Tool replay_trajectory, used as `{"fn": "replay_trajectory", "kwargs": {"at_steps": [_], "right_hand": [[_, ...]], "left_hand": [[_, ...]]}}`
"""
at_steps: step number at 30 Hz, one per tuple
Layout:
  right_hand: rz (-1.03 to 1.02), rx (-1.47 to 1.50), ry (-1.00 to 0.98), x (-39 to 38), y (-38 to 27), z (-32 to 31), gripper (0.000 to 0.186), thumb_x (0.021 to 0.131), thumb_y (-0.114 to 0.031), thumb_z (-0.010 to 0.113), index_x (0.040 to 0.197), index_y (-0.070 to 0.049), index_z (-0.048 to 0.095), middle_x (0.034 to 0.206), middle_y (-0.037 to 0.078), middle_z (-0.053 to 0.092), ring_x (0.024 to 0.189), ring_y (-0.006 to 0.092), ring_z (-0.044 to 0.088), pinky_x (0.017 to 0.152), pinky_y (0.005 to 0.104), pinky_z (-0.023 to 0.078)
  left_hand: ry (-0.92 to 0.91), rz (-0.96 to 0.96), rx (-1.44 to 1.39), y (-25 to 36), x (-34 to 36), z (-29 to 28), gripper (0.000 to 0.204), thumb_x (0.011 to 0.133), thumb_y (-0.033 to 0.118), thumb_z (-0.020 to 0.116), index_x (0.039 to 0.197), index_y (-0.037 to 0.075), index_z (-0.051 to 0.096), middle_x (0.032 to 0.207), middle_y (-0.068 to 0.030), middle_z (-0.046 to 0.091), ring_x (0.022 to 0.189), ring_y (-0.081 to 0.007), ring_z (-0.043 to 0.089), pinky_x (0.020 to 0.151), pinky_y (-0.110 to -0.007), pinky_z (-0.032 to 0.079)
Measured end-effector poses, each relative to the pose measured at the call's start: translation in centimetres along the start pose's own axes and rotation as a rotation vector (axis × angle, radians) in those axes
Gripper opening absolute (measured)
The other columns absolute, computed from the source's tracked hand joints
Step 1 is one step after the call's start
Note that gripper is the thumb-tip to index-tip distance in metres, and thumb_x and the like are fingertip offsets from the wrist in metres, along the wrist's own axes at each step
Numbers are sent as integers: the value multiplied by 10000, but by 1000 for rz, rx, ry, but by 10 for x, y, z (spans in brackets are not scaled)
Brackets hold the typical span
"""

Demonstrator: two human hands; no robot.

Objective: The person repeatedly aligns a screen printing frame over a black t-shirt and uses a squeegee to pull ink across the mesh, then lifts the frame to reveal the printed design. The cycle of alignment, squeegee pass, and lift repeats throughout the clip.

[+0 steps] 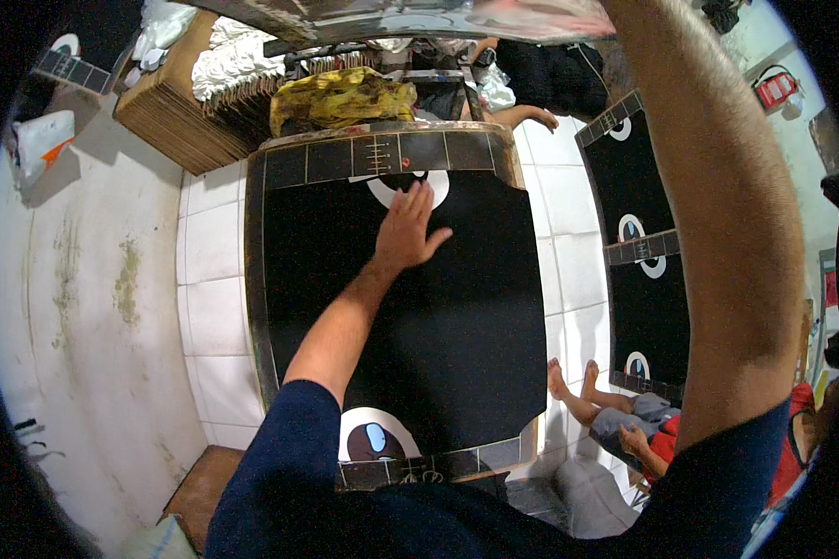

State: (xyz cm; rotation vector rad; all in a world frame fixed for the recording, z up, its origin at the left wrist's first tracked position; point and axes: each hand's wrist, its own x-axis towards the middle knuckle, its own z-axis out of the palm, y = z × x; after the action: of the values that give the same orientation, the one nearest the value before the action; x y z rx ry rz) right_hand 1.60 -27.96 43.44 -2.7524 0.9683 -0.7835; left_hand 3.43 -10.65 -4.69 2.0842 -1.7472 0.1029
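My left hand (410,224) lies flat, fingers spread, on black fabric (419,317) covering a board, its fingertips on a white printed ring (438,196) near the far edge. A second ring with a blue shape (375,438) is at the near edge. Gridded dark strips (447,149) border both ends. My right arm (718,233) rises along the right to the top edge; that hand is out of view. A wide, stained screen frame (531,20) spans the top.
Stacked boards with white cloth (168,112) and a yellow cloth (331,98) lie beyond. More printed boards (639,168) stand right. A seated person in red and grey (625,429) is lower right; another person's leg (522,116) shows behind. A red extinguisher (776,88) hangs right.
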Motion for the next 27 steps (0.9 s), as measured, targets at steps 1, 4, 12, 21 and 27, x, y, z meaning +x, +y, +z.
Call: {"fn": "replay_trajectory", "kwargs": {"at_steps": [1, 4, 12, 21, 27], "right_hand": [[-1, 6, -8, 0, 1, -1, 533, 907, -567, 599, 1009, -58, 719, 984, 162, 699, 909, 274, 648, 775, 399, 520], [0, 23, -34, -2, 3, -5, 496, 924, -551, 589, 981, -72, 705, 940, 130, 690, 853, 236, 633, 724, 381, 515], [18, 22, -78, -24, 2, 7, 418, 971, -509, 561, 906, -110, 670, 823, 47, 665, 703, 136, 593, 587, 333, 500], [-241, 138, 191, -275, 63, 165, 292, 804, -396, 819, 809, -131, 697, 802, 70, 638, 715, 275, 631, 658, 434, 471], [-308, -9, -138, -340, 94, 250, 336, 845, -403, 806, 1000, -126, 699, 917, 39, 684, 886, 239, 662, 854, 467, 428]], "left_hand": [[28, 8, 3, -11, 12, 5, 882, 972, 580, 603, 1508, -88, 393, 1598, -268, 368, 1511, -414, 316, 1240, -580, 235], [-35, -34, 61, -34, 39, 20, 884, 980, 577, 592, 1535, -71, 359, 1612, -272, 350, 1522, -419, 299, 1238, -589, 221], [316, -559, -244, -24, 47, -86, 821, 1064, 537, 461, 1613, -25, 222, 1646, -284, 278, 1534, -428, 275, 1231, -601, 216], [1076, -1060, -1857, 59, -74, -218, 781, 1003, 649, 469, 1583, 141, 345, 1625, -144, 317, 1494, -341, 305, 1188, -606, 271], [732, -1644, -1768, 40, -153, -124, 858, 984, 650, 505, 1530, 1, 377, 1550, -237, 404, 1441, -390, 411, 1193, -535, 326]]}}
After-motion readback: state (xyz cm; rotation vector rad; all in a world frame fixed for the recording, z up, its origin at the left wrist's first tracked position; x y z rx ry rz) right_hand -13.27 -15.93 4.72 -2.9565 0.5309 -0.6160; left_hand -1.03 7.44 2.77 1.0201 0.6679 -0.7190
